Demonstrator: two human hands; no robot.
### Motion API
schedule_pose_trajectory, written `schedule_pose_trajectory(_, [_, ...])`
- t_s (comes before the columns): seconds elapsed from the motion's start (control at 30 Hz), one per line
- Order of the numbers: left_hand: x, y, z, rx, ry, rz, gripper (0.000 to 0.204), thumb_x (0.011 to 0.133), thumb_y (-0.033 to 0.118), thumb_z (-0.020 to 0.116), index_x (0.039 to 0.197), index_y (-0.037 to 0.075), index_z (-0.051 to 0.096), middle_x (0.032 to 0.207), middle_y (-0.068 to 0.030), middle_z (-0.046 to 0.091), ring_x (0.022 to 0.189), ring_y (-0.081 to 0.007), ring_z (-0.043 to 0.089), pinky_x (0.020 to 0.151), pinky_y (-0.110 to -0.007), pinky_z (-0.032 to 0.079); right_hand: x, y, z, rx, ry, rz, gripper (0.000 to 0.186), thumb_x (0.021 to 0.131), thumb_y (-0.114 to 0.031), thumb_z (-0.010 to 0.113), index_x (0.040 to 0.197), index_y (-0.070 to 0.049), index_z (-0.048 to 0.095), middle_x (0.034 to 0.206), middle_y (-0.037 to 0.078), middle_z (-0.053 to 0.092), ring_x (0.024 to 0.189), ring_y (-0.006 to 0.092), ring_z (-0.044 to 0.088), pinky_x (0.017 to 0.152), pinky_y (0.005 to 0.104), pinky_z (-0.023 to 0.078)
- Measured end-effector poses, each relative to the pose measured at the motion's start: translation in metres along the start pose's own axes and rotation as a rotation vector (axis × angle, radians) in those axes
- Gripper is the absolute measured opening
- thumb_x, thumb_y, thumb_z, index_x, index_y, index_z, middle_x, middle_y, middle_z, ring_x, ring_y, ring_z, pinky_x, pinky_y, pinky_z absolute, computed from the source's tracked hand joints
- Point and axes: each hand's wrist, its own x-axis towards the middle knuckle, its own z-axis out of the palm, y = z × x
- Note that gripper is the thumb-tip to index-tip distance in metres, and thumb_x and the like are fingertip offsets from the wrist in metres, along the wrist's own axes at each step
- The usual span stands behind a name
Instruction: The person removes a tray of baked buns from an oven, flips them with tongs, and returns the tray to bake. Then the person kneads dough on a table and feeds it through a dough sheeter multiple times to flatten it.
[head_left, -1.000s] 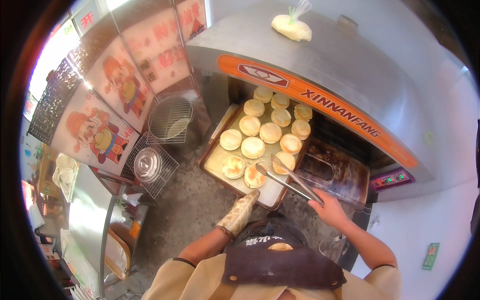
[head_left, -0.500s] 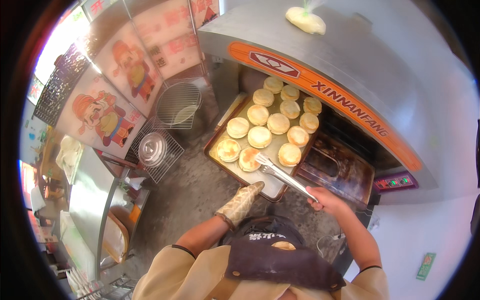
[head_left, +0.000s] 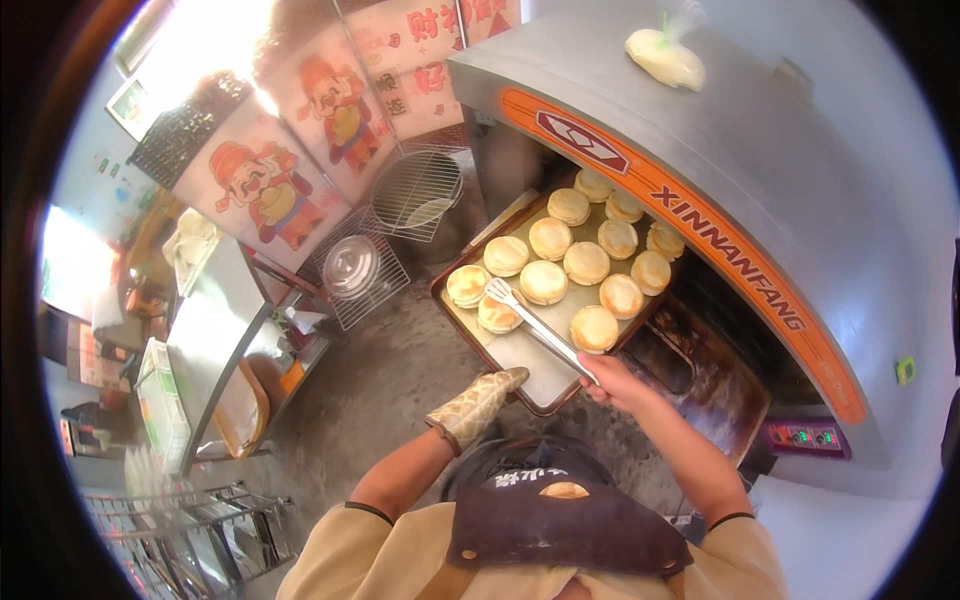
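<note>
My left hand [head_left: 474,408], in a quilted beige oven mitt, grips the near edge of a dark-rimmed baking tray [head_left: 547,378]. The tray juts out of the oven mouth and bears several round golden flatbreads [head_left: 543,282]. Metal tongs [head_left: 548,336] are held in my right hand [head_left: 614,384], its fingers closed round the handle end. Their tips lie at the far edge of a browned flatbread [head_left: 497,319] in the nearest row, partly covering it. Whether they pinch it cannot be made out. Bare tray surface shows at the near corner.
The steel oven [head_left: 690,180] with an orange front band arches over the tray's far end. A scorched metal plate [head_left: 715,400] lies right of the tray. At left are wire racks [head_left: 385,290], a round lid [head_left: 351,267] and a steel counter [head_left: 215,340]. A lit control panel [head_left: 808,437] sits at right.
The tongs have shifted from the right side of the near flatbread to its far edge. My head view has turned a little; my mitt stays at the tray's near edge.
</note>
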Motion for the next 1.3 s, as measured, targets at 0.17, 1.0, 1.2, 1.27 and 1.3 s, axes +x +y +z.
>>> schedule_pose_trajectory(0.17, [-0.002,-0.002,0.018,-0.099,0.125,-0.022,0.053,0.111,0.040,0.063,0.142,-0.002,0.069,0.137,-0.0120,0.074,0.129,-0.0200,0.065,0.114,-0.035,0.046,0.048,-0.003,0.023,-0.058,-0.017,-0.071,0.041,0.114,-0.048,0.063,0.102,-0.008,0.062,0.076,-0.001,0.055,0.048,0.0066,0.037,0.044,0.0274,0.026])
schedule_pose_trajectory(1.0, [0.010,0.011,-0.044,0.120,-0.418,0.067,0.054,0.115,0.040,0.060,0.151,0.000,0.063,0.144,-0.0126,0.071,0.130,-0.0235,0.063,0.115,-0.037,0.047,-0.122,0.120,0.063,-1.634,0.972,-0.670,0.059,0.097,-0.034,0.082,0.151,-0.018,0.064,0.099,0.009,0.058,0.079,0.0287,0.070,0.067,0.0417,0.058])
schedule_pose_trajectory(1.2, [0.016,0.008,-0.055,-0.317,-0.530,-0.303,0.041,0.113,0.024,0.062,0.148,0.002,0.064,0.133,-0.0130,0.075,0.113,-0.0282,0.072,0.101,-0.041,0.057,-0.144,0.154,0.124,-1.260,1.012,-0.591,0.057,0.101,-0.032,0.079,0.154,-0.019,0.061,0.101,0.012,0.060,0.078,0.0372,0.069,0.066,0.0479,0.058])
schedule_pose_trajectory(1.27, [0.027,-0.004,-0.070,0.219,-0.634,0.114,0.041,0.111,0.021,0.063,0.148,0.003,0.064,0.133,-0.0144,0.076,0.115,-0.0296,0.072,0.101,-0.041,0.058,-0.135,0.157,0.133,-1.243,1.001,-0.626,0.057,0.102,-0.032,0.079,0.154,-0.019,0.061,0.101,0.012,0.060,0.078,0.0375,0.069,0.067,0.0481,0.058])
schedule_pose_trajectory(1.3, [0.027,-0.002,-0.075,0.419,-0.659,0.285,0.041,0.111,0.020,0.063,0.148,0.003,0.064,0.133,-0.0143,0.075,0.116,-0.0295,0.072,0.102,-0.041,0.058,-0.129,0.156,0.138,-1.254,0.993,-0.628,0.057,0.101,-0.032,0.079,0.153,-0.018,0.061,0.101,0.012,0.060,0.078,0.0372,0.069,0.067,0.0478,0.058])
